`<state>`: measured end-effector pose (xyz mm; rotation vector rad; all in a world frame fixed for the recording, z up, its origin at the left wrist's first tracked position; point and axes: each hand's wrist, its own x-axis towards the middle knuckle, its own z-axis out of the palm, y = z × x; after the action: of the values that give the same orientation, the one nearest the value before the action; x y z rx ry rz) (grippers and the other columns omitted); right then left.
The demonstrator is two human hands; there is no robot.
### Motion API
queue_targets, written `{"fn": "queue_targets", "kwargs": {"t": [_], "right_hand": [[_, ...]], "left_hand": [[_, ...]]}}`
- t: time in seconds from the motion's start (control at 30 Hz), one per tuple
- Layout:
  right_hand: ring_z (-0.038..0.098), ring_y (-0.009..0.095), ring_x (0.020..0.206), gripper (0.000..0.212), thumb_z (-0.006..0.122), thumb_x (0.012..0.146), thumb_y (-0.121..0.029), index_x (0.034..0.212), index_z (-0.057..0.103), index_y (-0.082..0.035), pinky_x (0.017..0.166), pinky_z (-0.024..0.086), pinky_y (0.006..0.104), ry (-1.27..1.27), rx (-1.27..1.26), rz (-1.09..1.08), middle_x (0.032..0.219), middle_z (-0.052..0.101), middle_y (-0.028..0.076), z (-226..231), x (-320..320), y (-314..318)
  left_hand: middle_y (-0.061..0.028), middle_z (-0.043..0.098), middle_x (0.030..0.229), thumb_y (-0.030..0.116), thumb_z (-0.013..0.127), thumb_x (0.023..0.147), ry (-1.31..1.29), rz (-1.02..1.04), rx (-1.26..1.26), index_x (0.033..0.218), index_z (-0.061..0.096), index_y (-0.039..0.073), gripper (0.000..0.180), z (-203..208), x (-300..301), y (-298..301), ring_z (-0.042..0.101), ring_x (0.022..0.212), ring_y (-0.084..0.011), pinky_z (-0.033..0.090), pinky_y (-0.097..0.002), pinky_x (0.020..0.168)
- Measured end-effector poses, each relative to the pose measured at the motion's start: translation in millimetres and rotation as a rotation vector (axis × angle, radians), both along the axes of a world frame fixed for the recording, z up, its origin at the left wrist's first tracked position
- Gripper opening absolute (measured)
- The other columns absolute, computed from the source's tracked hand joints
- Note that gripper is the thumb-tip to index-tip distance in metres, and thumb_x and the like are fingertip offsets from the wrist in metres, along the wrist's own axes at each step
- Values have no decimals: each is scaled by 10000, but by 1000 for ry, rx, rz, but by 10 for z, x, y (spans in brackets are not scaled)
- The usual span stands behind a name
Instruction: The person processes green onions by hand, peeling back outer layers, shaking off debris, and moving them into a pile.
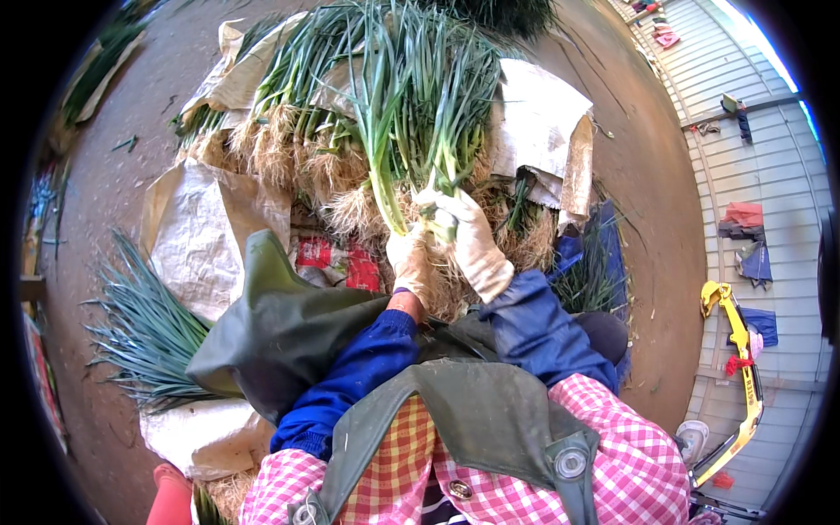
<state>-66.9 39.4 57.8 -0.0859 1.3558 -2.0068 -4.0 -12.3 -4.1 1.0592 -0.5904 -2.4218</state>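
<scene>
My left hand (409,261), in a pale work glove, is closed round the lower end of a green onion (380,175) whose leaves point away from me. Close beside it, my gloved right hand (477,243) has its fingers wrapped round the pale lower stalks of another green onion (447,166). The fingers partly hide how many stalks it holds. Just beyond both hands lies a large heap of green onions (297,101), with their tangled straw-coloured roots (346,214) toward me.
White woven sacks (197,232) lie under and beside the heap, another sack (542,114) at its right. More green onions (153,324) rest at my left. Brown floor (652,201) runs to a corrugated wall (735,166) on the right, where a yellow arm-shaped object (751,385) stands.
</scene>
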Motion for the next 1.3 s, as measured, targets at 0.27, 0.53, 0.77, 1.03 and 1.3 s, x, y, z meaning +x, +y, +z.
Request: {"fn": "queue_targets", "kwargs": {"t": [0.27,0.53,0.77,1.03,1.3], "right_hand": [[400,34,496,255,541,923,-244,1069,576,-38,449,381,196,67,-158,-282,616,468,-81,641,8,817],[494,69,606,486,704,822,-181,1226,493,-11,519,459,190,46,125,11,888,553,14,-92,-458,385],[597,272,1000,516,660,827,-225,1273,506,-17,837,466,330,774,1007,414,1109,633,171,-245,-287,-48],[516,68,542,296,645,855,-126,1097,510,-22,501,486,187,78,136,228,738,538,-25,161,9,437],[453,45,541,168,611,879,-111,1027,544,-71,492,403,185,-80,-250,-340,728,494,-52,-92,-542,931]], "left_hand": [[-60,628,724,73,660,847,140,-179,107,997,630,-23,181,-256,2,-33,586,550,-149,498,-245,518],[-82,642,740,12,595,854,96,-243,77,1060,605,-50,216,-15,16,29,600,553,-152,506,-268,490],[-14,557,724,-49,557,807,95,-157,-63,969,550,36,183,-169,46,-9,537,530,-115,481,-257,478],[-57,608,786,-62,612,783,60,-241,-186,992,548,-14,224,-298,43,-96,601,608,-136,525,-234,530],[-151,639,847,-36,583,838,184,-144,64,1040,563,-64,205,-8,25,19,656,640,-233,590,-319,581]]}}
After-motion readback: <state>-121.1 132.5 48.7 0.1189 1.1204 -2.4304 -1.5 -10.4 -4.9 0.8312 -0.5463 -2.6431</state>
